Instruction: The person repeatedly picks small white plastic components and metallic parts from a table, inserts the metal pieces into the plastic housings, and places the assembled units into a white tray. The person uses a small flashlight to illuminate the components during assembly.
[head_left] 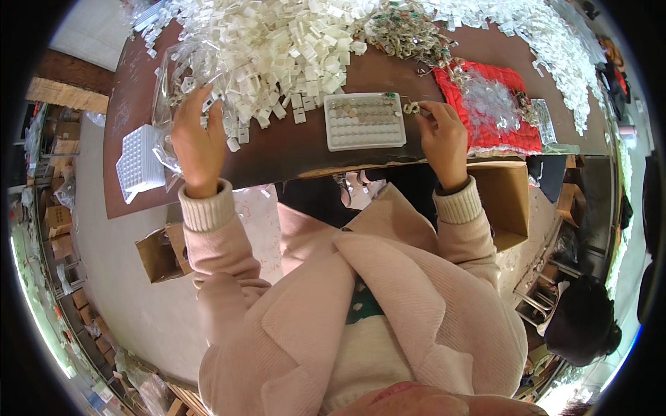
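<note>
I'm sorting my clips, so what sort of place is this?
Probably an assembly workshop: a brown tabletop holds heaped small whitish plastic pieces and a rectangular white plastic tray, with an open brown cardboard box below.

Bright glare on pale pieces [531, 26], curved edges, black corners.

This is a workshop: pale plastic parts [295, 52] lie heaped across a worktable [277, 149], with cardboard boxes [58, 218] alongside.

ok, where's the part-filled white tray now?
In the head view, the white tray lies near the front edge of the table, just left of the right hand, with the pile of whitish plastic pieces up and to its left.
</note>
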### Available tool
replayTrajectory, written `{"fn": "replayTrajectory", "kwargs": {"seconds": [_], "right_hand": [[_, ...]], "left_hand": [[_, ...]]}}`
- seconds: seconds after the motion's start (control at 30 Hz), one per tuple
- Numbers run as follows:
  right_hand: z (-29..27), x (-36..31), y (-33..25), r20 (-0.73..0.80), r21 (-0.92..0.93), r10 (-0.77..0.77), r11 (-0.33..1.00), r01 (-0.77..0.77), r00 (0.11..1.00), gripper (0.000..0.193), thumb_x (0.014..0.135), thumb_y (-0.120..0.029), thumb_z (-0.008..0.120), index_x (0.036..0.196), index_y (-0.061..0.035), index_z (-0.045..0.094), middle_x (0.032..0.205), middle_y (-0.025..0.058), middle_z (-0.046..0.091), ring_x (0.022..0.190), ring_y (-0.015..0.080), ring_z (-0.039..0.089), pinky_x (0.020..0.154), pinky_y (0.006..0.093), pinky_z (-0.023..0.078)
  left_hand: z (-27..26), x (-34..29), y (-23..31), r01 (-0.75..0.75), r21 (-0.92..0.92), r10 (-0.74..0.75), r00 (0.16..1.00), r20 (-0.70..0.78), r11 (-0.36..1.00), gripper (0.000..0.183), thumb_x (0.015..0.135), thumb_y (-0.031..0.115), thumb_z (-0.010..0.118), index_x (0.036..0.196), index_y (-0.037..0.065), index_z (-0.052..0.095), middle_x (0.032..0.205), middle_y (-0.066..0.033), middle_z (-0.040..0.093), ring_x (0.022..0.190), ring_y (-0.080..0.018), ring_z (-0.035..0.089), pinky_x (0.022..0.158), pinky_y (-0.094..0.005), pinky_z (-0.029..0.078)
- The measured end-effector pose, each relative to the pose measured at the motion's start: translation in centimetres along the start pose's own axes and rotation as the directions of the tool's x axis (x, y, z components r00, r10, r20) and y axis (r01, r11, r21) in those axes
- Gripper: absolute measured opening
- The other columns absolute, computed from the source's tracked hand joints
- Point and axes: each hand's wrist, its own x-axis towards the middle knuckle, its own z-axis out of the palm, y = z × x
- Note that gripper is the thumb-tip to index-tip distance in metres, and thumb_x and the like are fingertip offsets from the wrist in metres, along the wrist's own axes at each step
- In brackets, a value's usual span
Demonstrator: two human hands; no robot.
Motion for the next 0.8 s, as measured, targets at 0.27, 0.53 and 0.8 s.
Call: {"fn": "replayTrajectory", "kwargs": {"seconds": [0.27, 0.53, 0.8], "right_hand": [[3.0, 2.6, 2.0, 0.029, 0.003, -0.084, 0.997, 0.083, 0.996, 0.024, 0.084, -0.002, 0.07, 0.108, -0.0046, 0.071, 0.099, 0.0137, 0.072, 0.091, 0.0304, 0.067, 0.081, 0.0376, 0.053], [-1.3, 1.3, -4.0, -0.057, 0.167, -0.262, 0.949, 0.268, 0.963, 0.016, 0.083, 0.004, 0.071, 0.096, -0.0033, 0.072, 0.092, 0.0105, 0.072, 0.091, 0.0296, 0.068, 0.087, 0.0371, 0.053], [-2.2, -1.9, -7.8, 0.312, 0.712, -0.153, 0.691, -0.125, 0.938, 0.017, 0.082, 0.008, 0.072, 0.098, 0.0016, 0.07, 0.092, 0.0087, 0.071, 0.091, 0.0193, 0.069, 0.084, 0.0316, 0.054]], "left_hand": [[1.7, -5.0, 10.9, 0.243, -0.561, -0.165, 0.969, 0.187, 0.791, 0.015, 0.084, -0.001, 0.074, 0.099, 0.001, 0.074, 0.093, -0.0104, 0.073, 0.076, -0.0175, 0.066, 0.072, -0.0278, 0.053], [3.5, -6.5, 14.9, 0.552, -0.83, -0.207, 0.824, 0.527, 0.084, 0.037, 0.092, -0.004, 0.066, 0.128, -0.002, 0.06, 0.113, -0.0111, 0.067, 0.092, -0.0127, 0.063, 0.085, -0.0266, 0.053], [2.9, -7.0, 13.6, 0.536, -0.833, -0.076, 0.832, 0.549, -0.139, 0.032, 0.092, -0.007, 0.065, 0.124, -0.003, 0.064, 0.116, -0.011, 0.066, 0.096, -0.0135, 0.063, 0.083, -0.0256, 0.054]]}}
